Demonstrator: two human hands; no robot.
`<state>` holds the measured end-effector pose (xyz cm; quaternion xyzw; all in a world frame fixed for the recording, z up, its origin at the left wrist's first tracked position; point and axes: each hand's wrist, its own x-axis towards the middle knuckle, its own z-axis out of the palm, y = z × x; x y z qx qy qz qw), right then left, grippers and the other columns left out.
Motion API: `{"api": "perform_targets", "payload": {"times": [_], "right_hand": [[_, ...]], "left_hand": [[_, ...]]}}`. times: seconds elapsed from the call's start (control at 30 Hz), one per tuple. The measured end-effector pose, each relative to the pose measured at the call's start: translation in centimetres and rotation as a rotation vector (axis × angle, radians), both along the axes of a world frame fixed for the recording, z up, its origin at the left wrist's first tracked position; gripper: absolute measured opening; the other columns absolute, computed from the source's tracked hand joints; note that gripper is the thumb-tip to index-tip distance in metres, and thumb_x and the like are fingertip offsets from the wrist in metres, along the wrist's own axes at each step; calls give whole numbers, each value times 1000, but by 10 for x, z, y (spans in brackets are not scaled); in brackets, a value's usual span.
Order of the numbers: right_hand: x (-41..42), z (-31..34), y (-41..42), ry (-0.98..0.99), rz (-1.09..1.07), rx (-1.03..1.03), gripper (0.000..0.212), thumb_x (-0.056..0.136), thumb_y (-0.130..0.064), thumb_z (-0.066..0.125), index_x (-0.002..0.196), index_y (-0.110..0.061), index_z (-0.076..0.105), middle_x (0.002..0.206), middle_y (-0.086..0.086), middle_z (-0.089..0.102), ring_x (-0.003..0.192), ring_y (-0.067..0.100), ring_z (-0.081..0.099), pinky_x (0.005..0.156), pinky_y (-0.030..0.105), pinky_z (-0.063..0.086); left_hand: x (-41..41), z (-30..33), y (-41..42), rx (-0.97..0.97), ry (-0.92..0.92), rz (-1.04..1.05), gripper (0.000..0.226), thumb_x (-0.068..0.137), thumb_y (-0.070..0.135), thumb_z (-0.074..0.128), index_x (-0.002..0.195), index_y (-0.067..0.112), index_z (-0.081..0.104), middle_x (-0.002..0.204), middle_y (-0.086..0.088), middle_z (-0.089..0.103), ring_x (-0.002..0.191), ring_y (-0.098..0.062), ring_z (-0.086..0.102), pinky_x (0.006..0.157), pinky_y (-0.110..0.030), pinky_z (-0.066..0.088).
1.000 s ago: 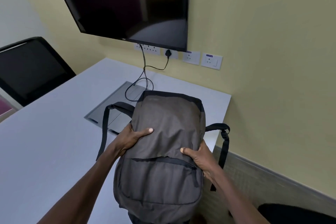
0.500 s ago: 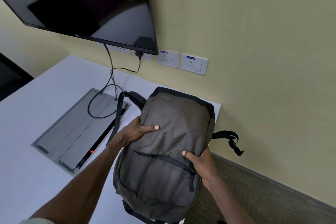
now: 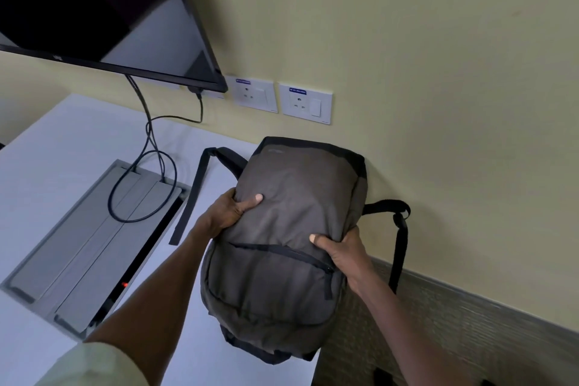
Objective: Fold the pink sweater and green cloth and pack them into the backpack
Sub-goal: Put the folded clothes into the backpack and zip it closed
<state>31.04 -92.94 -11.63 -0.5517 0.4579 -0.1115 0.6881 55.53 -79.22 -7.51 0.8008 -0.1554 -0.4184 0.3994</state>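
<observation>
A grey-brown backpack (image 3: 282, 235) with black straps lies at the right end of the white table (image 3: 62, 147), its top near the wall. It looks full and its front pocket zip is closed. My left hand (image 3: 228, 210) grips its left side, thumb on the front panel. My right hand (image 3: 341, 249) grips its right side, thumb on top just above the pocket zip. One black strap (image 3: 194, 194) trails on the table to the left, and another (image 3: 399, 241) hangs off the right edge. No pink sweater or green cloth is in sight.
A grey cable box lid (image 3: 91, 238) is set into the table at left, with black cables (image 3: 150, 147) running up to a wall-mounted screen (image 3: 94, 9). Two wall sockets (image 3: 282, 99) sit behind the backpack. The table's right edge drops beside a textured wall panel (image 3: 454, 332).
The view has swung to the right and drawn closer. Both hands keep the same grip on the backpack, which has shifted toward the wall at the table's right end.
</observation>
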Motion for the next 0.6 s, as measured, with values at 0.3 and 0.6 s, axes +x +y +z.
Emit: {"api": "perform_targets", "payload": {"times": [0.3, 0.6], "right_hand": [[4, 6, 1, 134, 64, -5, 145, 41, -74, 82, 155, -27, 6, 157, -2, 20, 144, 26, 24, 118, 41, 27], [-1, 35, 22, 314, 67, -817, 119, 69, -87, 49, 157, -24, 1, 164, 12, 4, 149, 35, 12, 116, 54, 19]], "left_hand": [[10, -2, -3, 156, -170, 33, 122, 55, 84, 70, 150, 16, 36, 142, -10, 54, 122, -29, 57, 108, -48, 43], [-55, 17, 1, -5, -894, -174, 69, 94, 64, 43, 152, 30, 30, 162, -5, 26, 150, -24, 22, 116, -50, 28]]}}
